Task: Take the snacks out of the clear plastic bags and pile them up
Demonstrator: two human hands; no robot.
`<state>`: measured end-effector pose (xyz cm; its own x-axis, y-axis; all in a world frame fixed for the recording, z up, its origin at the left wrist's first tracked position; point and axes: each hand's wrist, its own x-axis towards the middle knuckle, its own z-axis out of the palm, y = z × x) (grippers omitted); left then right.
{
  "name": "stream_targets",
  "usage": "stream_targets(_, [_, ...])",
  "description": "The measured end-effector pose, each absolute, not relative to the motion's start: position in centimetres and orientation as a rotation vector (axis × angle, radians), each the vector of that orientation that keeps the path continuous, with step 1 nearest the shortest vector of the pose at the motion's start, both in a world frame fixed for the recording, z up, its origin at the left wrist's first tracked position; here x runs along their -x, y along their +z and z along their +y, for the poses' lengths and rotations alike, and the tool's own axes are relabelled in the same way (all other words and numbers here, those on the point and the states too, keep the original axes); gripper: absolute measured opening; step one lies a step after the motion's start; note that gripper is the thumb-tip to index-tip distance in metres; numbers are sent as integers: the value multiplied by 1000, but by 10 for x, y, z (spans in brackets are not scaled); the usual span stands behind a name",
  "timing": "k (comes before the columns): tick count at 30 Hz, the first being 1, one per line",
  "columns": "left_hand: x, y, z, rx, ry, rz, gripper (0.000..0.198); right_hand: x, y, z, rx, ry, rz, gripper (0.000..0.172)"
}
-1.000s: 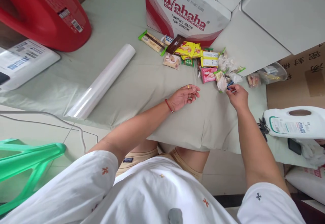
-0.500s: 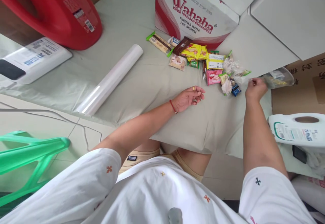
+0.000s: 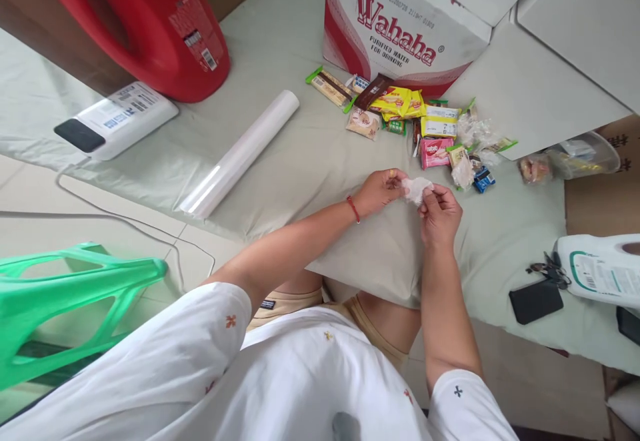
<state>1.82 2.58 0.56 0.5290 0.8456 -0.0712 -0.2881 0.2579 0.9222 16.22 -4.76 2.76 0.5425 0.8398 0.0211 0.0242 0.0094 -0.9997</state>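
Between both hands, over the cloth-covered surface, is a small whitish crinkled packet (image 3: 417, 190); its contents are not clear. My left hand (image 3: 383, 191) pinches its left edge with fingertips. My right hand (image 3: 441, 211) grips its right side between thumb and fingers. Just beyond them lies a pile of wrapped snacks: a pink wafer packet (image 3: 437, 152), yellow packets (image 3: 393, 101), a brown bar (image 3: 374, 91), a blue packet (image 3: 483, 179) and clear crinkled wrappers (image 3: 473, 128).
A Wahaha carton (image 3: 400, 34) stands behind the snacks. At right are a clear plastic tub (image 3: 593, 158), a black phone-like slab (image 3: 536, 301) and a white bottle (image 3: 595, 268). To the left lie a plastic film roll (image 3: 240, 154), a red jug (image 3: 200, 41) and a green stool (image 3: 80, 294).
My right hand has come left from beside the plastic tub to meet my left hand. The whitish packet now shows between them. The camera view has shifted slightly.
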Motion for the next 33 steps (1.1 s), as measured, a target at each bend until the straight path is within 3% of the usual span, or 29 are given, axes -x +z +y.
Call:
stream_targets(3, [-17,4,33,-1007,824,659,42,-169,20,-42,1328,869,-672,46])
stream_targets(8, [-17,7,34,-996,759,629,50,-178,14,-50,1297,959,-581,43])
stream_targets(11, [-16,6,33,-973,770,635,56,-182,15,-56,1369,699,-657,35])
stream_targets(15, [-14,6,32,-981,761,637,56,-182,19,-61,1460,420,-1059,37])
stream_targets(20, [-11,8,32,-995,737,540,56,-174,15,-62,1492,719,-1174,15])
stream_targets(27, [-10,13,33,-885,704,479,58,-181,22,-57,1263,1013,-667,36])
stream_targets(33, [-4,15,38,-758,696,462,50,-196,25,-57,1126,1153,-509,42])
